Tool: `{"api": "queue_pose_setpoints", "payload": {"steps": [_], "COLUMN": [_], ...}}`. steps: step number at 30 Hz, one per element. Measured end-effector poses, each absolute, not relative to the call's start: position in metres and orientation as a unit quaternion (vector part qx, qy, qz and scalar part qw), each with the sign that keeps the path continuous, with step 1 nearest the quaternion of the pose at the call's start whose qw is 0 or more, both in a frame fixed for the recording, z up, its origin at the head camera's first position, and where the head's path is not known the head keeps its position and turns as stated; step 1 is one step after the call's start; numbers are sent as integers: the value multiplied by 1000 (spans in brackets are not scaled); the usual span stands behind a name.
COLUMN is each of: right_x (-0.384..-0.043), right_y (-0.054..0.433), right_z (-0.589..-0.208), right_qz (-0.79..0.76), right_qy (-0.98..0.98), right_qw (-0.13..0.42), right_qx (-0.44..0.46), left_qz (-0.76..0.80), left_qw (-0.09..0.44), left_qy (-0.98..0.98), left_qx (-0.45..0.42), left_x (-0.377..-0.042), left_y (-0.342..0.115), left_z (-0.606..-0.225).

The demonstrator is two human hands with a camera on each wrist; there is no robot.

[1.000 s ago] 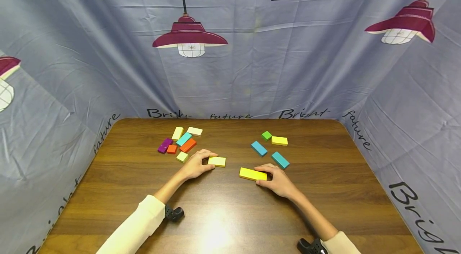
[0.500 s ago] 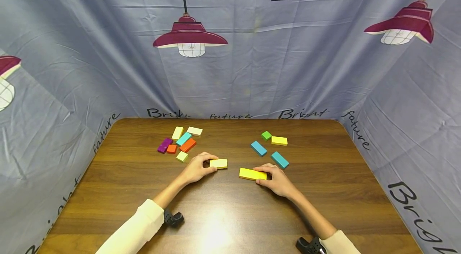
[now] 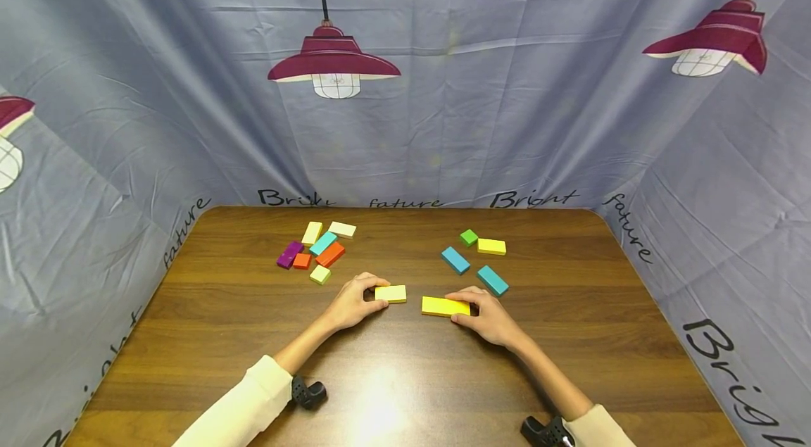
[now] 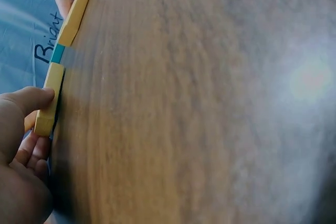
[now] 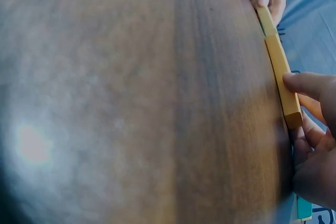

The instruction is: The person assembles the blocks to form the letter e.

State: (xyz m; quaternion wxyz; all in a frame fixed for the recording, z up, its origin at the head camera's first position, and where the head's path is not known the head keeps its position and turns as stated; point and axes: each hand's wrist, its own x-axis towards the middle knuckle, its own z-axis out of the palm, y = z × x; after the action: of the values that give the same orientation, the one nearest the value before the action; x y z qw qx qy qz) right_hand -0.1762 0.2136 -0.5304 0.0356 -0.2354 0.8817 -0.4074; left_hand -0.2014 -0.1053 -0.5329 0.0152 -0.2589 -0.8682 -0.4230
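Note:
My left hand (image 3: 353,303) pinches a pale yellow block (image 3: 391,294) by its left end, thumb on the near side and fingers on the far side. To its right, my right hand (image 3: 486,319) grips the right end of a longer bright yellow block (image 3: 440,306) in the same way. A short gap of table parts the two blocks, which lie roughly end to end. In the left wrist view, the thumb presses the side of the pale yellow block (image 4: 50,98). The right wrist view shows the bright yellow block (image 5: 282,77) between thumb and fingers.
At the back left lie several loose blocks, among them a purple block (image 3: 290,255), an orange-red block (image 3: 331,255) and a pale green block (image 3: 319,274). A green block (image 3: 469,237), a yellow block (image 3: 491,246) and two blue blocks (image 3: 493,280) lie behind my right hand on the wooden table (image 3: 570,278).
My left hand has slid the pale yellow block right and a little nearer, narrowing the gap to the bright yellow block. My right hand has stayed almost still.

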Motion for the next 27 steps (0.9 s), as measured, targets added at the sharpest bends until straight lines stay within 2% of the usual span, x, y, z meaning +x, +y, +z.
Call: {"api": "queue_pose_setpoints", "payload": {"steps": [27], "right_x": [-182], "right_y": [209], "right_z": [-528], "right_qz": [-426], "right_qy": [874], "right_qw": [48], "right_qx": [-227], "left_qz": [-428], "left_qw": [6], "left_qy": [-868], "left_qx": [-251], "left_x": [-203], "left_y": [-105], "left_z": [-536]}}
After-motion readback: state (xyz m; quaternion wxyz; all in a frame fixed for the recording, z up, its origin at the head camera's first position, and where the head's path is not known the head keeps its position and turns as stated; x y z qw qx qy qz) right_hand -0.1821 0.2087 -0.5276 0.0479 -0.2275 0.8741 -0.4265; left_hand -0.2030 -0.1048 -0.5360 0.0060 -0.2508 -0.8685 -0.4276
